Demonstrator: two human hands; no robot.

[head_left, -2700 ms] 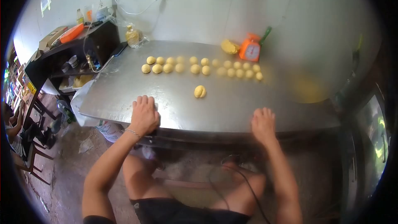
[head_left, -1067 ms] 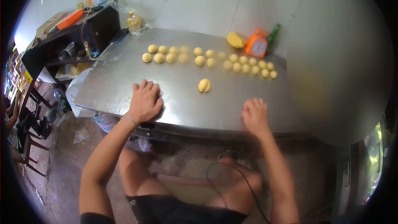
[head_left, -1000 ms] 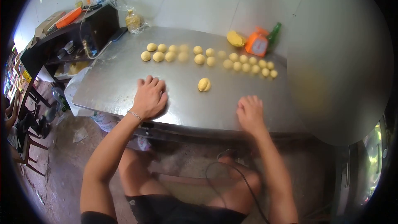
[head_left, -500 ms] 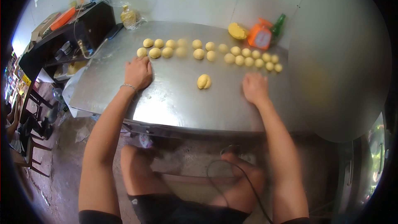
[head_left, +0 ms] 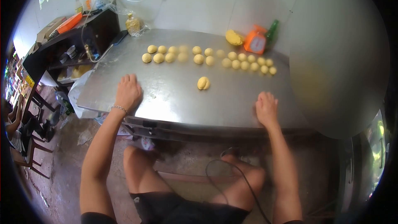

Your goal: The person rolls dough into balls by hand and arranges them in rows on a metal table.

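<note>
My left hand rests near the left front edge of the steel table, palm down, fingers pointing forward, holding nothing. Toward the right front, my right hand lies on the steel with its fingers loosely bent and slightly apart; nothing shows in it. Between the hands, a little farther back, sits a yellow dough lump with a crease down it. Beyond it, several smooth round dough balls stand in two rows across the table. Some of them look blurred.
At the back stand an orange dial scale, a yellow piece of something and a green bottle. A wrapped jar and a phone lie back left, beside a dark shelf. A large blurred shape covers the right side.
Both hands have drawn back toward me, away from the dough rows, and moved outward. Their fingers look less curled. The dough lump stays in place; the camera view has tilted slightly.
</note>
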